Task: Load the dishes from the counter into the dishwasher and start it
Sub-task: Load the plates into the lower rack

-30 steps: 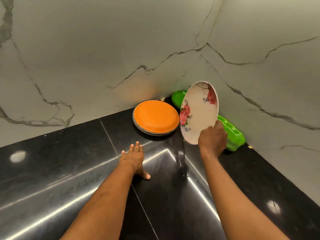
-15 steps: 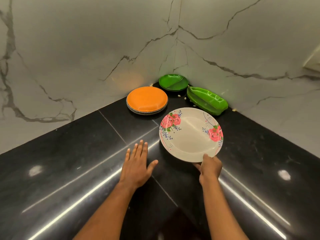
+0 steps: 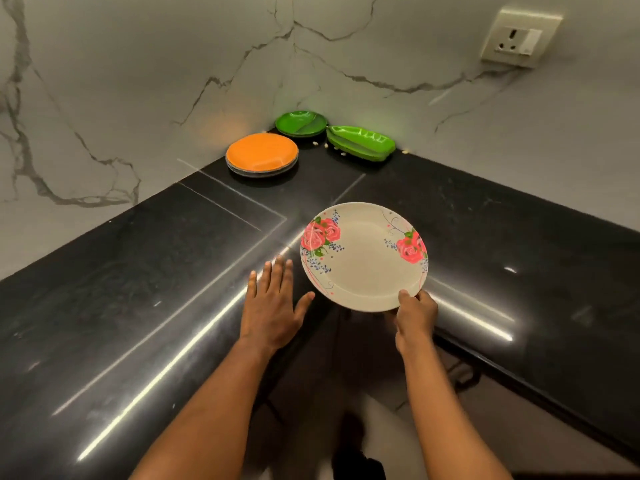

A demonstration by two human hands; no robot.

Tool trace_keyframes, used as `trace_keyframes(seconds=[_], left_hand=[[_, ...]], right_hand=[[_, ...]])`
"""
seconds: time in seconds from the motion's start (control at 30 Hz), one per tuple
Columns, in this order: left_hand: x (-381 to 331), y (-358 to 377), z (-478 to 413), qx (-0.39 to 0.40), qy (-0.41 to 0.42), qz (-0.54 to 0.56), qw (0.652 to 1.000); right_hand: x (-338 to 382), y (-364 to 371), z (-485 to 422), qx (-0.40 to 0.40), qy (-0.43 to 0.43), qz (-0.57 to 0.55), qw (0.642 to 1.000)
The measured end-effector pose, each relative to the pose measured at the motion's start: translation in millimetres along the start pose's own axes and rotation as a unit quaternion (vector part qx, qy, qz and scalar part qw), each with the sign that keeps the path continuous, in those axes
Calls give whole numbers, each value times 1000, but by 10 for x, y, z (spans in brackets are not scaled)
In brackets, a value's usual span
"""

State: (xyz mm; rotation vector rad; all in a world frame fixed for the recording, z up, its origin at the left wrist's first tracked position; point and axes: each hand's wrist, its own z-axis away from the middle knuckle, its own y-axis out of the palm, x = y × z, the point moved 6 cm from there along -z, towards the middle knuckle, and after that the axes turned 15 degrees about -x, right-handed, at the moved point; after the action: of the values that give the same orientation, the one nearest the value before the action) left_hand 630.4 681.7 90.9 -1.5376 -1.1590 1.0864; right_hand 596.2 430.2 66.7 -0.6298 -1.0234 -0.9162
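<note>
Right hand (image 3: 415,315) pinches the floral plate (image 3: 363,256) by its near rim, frame centre, plate roughly level above the black counter (image 3: 138,289). Left hand (image 3: 273,306) is spread flat, empty; touching the counter or just over it, can't tell. Orange plate stack (image 3: 262,158) & green dishes (image 3: 360,142) wait at upper centre. Dishwasher not in view. Rim-only hold is weak: add left hand under the far edge, keep level, then carry.

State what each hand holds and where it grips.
The right hand pinches the floral plate at its near rim, thumb on top. The left hand holds nothing, fingers spread open over the black counter.
</note>
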Motion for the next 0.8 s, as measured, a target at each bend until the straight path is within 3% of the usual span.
trace_keyframes(seconds=[0.23,0.53,0.8], left_hand=[[-389,-183,910,3,43,12,999],[-902,-442,2169,-19,44,16,999],[-1485,-645,3804,14,63,13,998]], right_hand=[[-278,-1257,266,-70,-18,18,997],[-684,-2645,618,-63,-6,3,998],[-1087,-4184,1150,-59,2,0,998]])
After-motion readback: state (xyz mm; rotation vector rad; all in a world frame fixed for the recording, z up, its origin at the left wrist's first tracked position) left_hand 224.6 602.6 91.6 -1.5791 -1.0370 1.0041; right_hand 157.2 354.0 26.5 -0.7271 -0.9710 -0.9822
